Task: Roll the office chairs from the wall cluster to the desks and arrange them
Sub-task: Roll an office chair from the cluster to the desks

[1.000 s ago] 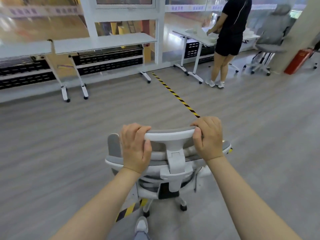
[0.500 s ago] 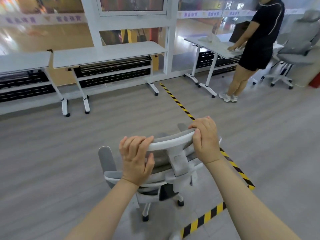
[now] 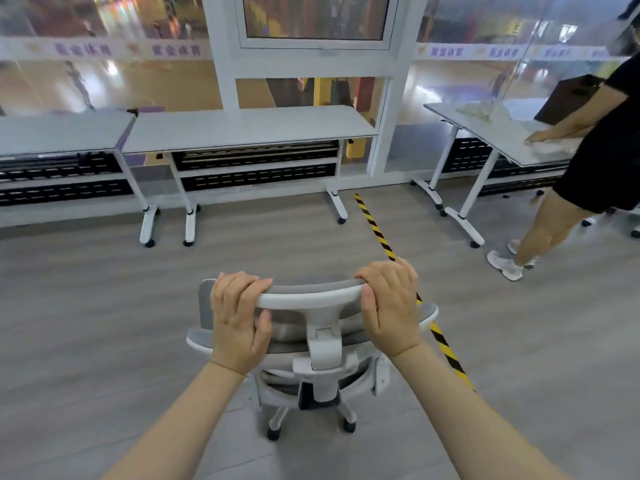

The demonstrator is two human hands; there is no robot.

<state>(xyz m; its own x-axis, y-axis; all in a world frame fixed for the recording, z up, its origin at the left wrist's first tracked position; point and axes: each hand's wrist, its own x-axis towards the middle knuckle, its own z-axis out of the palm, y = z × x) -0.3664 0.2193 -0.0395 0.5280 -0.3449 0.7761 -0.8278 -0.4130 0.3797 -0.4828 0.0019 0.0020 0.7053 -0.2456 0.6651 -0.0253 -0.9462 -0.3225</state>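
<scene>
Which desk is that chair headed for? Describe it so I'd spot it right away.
Probably this one: along the glass wall, find the white window frame. The desk directly below it, straight ahead of the chair, stands left of the striped floor tape. Unlike the right-hand desk, nobody stands at it.

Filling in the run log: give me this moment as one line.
left hand grips headrest | right hand grips headrest | chair faces middle desk, apart | striped tape at right
</scene>
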